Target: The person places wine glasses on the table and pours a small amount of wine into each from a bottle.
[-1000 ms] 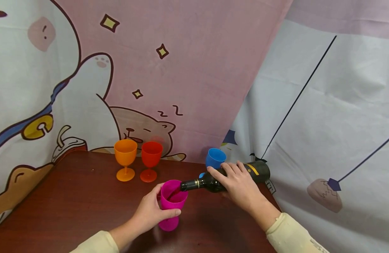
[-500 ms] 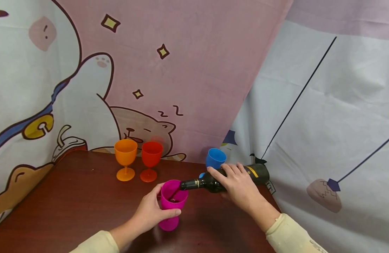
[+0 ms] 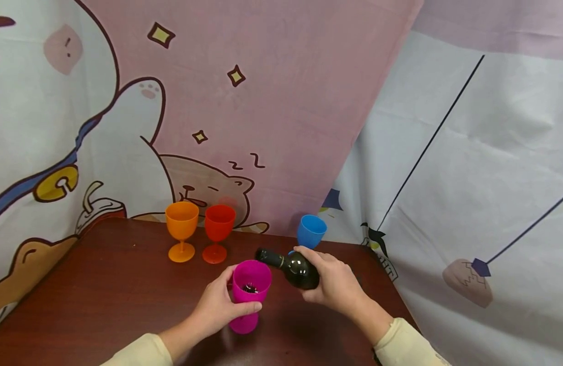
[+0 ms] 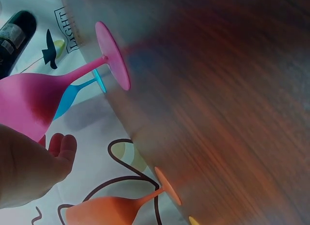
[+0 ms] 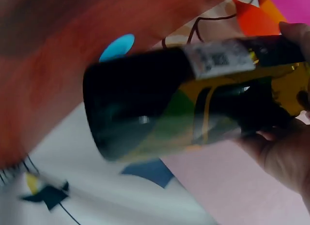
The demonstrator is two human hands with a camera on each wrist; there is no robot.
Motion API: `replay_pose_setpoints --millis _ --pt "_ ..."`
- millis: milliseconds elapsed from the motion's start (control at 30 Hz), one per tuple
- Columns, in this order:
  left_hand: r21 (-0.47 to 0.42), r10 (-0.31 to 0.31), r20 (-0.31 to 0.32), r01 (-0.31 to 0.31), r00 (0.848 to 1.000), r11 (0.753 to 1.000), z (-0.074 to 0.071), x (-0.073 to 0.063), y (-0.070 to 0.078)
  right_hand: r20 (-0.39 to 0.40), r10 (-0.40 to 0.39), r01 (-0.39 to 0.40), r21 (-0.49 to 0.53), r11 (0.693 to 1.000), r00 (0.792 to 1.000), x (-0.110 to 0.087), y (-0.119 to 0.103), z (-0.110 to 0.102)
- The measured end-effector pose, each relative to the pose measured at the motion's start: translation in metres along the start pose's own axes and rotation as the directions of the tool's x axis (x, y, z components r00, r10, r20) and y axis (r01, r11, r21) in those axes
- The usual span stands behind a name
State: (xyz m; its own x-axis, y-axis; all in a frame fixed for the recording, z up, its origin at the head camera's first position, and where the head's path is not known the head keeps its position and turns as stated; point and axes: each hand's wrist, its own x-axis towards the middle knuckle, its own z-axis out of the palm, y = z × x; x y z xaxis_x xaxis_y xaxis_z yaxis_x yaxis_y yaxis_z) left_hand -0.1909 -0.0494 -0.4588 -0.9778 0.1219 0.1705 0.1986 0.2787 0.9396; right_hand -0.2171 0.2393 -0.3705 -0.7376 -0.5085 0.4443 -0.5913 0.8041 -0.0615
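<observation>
My left hand (image 3: pixel 217 306) holds a magenta plastic goblet (image 3: pixel 251 273) around its bowl, thumb in front and fingers behind. Dark liquid with bubbles shows inside the bowl. In the left wrist view the goblet's stem and round foot (image 4: pixel 112 55) stand upright on the table. My right hand (image 3: pixel 335 282) grips a dark wine bottle (image 3: pixel 300 270) by its body. The bottle's neck points up and left, its mouth just above and behind the goblet's rim, with no stream showing. The right wrist view shows the bottle's base (image 5: pixel 121 108) and a white label.
An orange goblet (image 3: pixel 182 219) and a red goblet (image 3: pixel 219 223) stand side by side at the back left of the brown wooden table (image 3: pixel 116 290). Behind my right hand is a blue goblet (image 3: pixel 311 232), partly hidden. A printed cloth (image 3: pixel 281 112) hangs behind the table.
The red stream from the bottle into the magenta goblet has stopped. My right hand has turned the bottle, its neck rising off the rim and its base dropping. My left hand stays put.
</observation>
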Motion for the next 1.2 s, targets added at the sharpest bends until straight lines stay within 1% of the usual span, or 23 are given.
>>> replay_pose_setpoints --millis 33,67,100,167,233,300,367,467,533,567,600,667,767,867,967,1000,1067,1200 --pt "0.001 -0.003 0.0 0.003 1.0 1.0 0.0 0.0 0.0 0.009 0.043 -0.043 0.068 0.997 0.999 -0.001 -0.001 0.001" --pt "0.003 -0.006 0.0 0.006 1.0 1.0 0.001 0.0 0.0 0.017 0.088 -0.09 0.137 0.987 0.996 -0.003 -0.002 0.003" --pt "0.005 -0.008 0.002 0.008 1.0 1.0 0.001 0.001 0.0 0.022 0.133 -0.134 0.208 0.969 0.991 -0.005 -0.001 0.004" --pt "0.007 -0.01 0.007 0.01 1.0 1.0 0.002 0.001 0.0 0.025 0.227 -0.222 0.339 0.914 0.974 -0.01 0.001 0.007" --pt "0.007 -0.009 0.014 0.009 1.0 1.0 0.002 0.001 0.0 0.018 0.326 -0.299 0.454 0.84 0.945 -0.018 0.007 0.01" --pt "0.001 -0.009 0.022 0.009 1.0 1.0 0.003 0.002 0.0 0.006 0.428 -0.364 0.535 0.762 0.904 -0.026 0.016 0.012" --pt "-0.001 -0.01 0.028 0.01 1.0 1.0 0.004 0.002 0.0 -0.01 0.528 -0.425 0.581 0.694 0.849 -0.034 0.026 0.014" --pt "-0.01 -0.014 0.026 0.014 1.0 1.0 0.004 0.002 0.001 -0.042 0.648 -0.497 0.605 0.622 0.76 -0.043 0.043 0.017" --pt "-0.012 -0.012 0.022 0.013 1.0 1.0 0.004 0.002 0.001 -0.075 0.706 -0.526 0.612 0.59 0.704 -0.048 0.055 0.02" --pt "-0.019 -0.013 0.019 0.013 1.0 1.0 0.004 0.002 0.001 -0.093 0.726 -0.534 0.614 0.58 0.681 -0.049 0.061 0.021" --pt "-0.024 -0.015 0.015 0.015 1.0 1.0 0.003 0.002 0.002 -0.108 0.741 -0.539 0.618 0.572 0.663 -0.051 0.067 0.023" --pt "-0.021 -0.017 0.016 0.017 1.0 1.0 0.003 0.001 0.001 -0.142 0.762 -0.541 0.624 0.565 0.632 -0.054 0.079 0.027" --pt "-0.023 -0.029 0.013 0.029 1.0 0.999 0.003 0.0 0.001 -0.19 0.779 -0.553 0.607 0.571 0.597 -0.059 0.096 0.033" --pt "-0.022 -0.037 0.02 0.037 0.999 0.999 0.003 0.0 0.0 -0.226 0.795 -0.559 0.604 0.568 0.563 -0.063 0.107 0.038" --pt "-0.026 -0.034 0.026 0.035 0.999 0.999 0.003 0.0 0.0 -0.244 0.806 -0.558 0.612 0.56 0.54 -0.066 0.112 0.042" --pt "-0.025 -0.031 0.025 0.032 0.999 0.999 0.003 0.001 -0.001 -0.247 0.807 -0.555 0.617 0.558 0.537 -0.066 0.112 0.042" --pt "-0.023 -0.028 0.019 0.028 0.999 0.999 0.004 0.001 0.0 -0.25 0.809 -0.554 0.619 0.556 0.532 -0.067 0.113 0.044" --pt "-0.014 -0.024 0.003 0.024 1.0 1.0 0.007 0.005 0.001 -0.257 0.806 -0.542 0.628 0.558 0.533 -0.067 0.114 0.048"
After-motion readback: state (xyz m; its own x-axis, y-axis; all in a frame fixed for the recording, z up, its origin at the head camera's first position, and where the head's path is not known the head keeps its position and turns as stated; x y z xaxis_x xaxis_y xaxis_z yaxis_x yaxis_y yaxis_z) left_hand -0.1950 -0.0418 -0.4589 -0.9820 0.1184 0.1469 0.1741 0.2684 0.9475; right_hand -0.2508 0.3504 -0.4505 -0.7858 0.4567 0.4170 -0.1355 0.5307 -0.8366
